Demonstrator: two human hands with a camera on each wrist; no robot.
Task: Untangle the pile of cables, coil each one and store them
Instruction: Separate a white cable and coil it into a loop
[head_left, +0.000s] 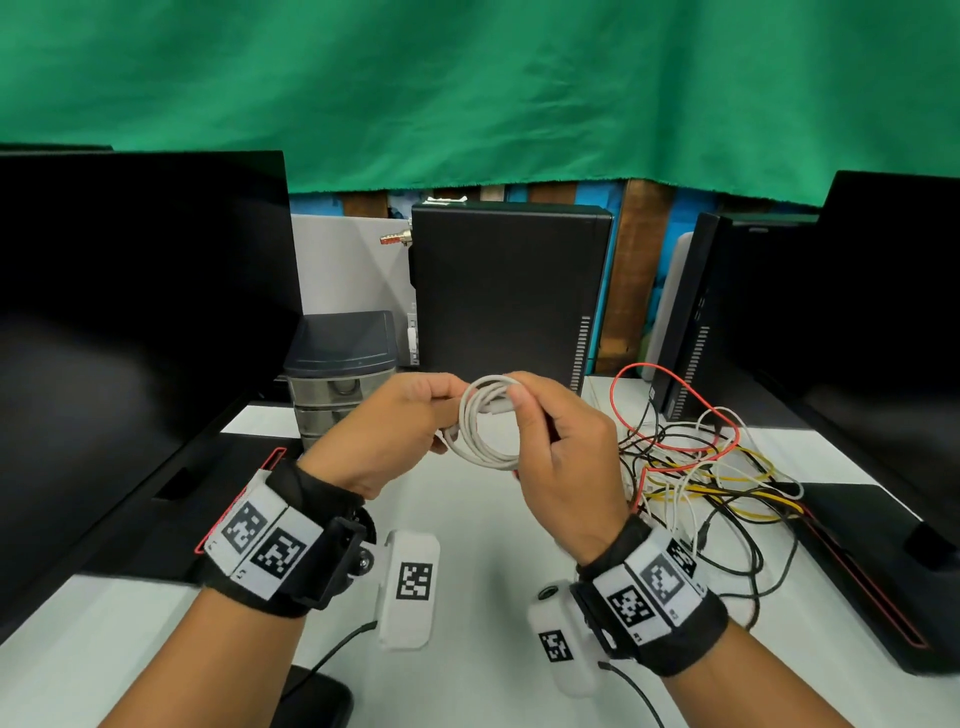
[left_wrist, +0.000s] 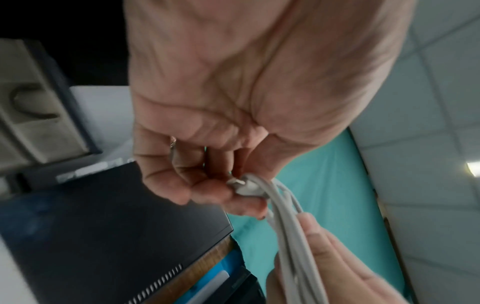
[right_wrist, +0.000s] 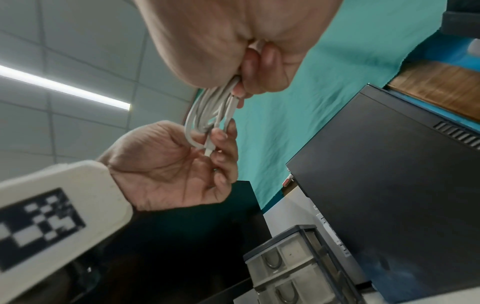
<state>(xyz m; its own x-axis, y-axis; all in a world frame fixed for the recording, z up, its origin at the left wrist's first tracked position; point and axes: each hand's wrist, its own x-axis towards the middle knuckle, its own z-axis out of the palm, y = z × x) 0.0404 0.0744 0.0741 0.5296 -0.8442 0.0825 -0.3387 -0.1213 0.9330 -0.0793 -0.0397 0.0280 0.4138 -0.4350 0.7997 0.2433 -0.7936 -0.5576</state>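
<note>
The white cable (head_left: 485, 423) is wound into a small coil and held in the air above the bench (head_left: 467, 525), between both hands. The left hand (head_left: 400, 426) pinches the coil's left side, its fingers (left_wrist: 182, 181) curled round the loops and one white plug end (left_wrist: 242, 186). The right hand (head_left: 558, 452) pinches the coil's upper right side between thumb and fingers (right_wrist: 255, 59), which keeps the turns from springing open. Judgement: the coil is being secured before storage. The small drawer unit (head_left: 337, 374) stands just behind the left hand and is the likely store. The remaining tangle of red, yellow, black and white cables (head_left: 696, 467) lies on the bench to the right, not yet sorted
</note>
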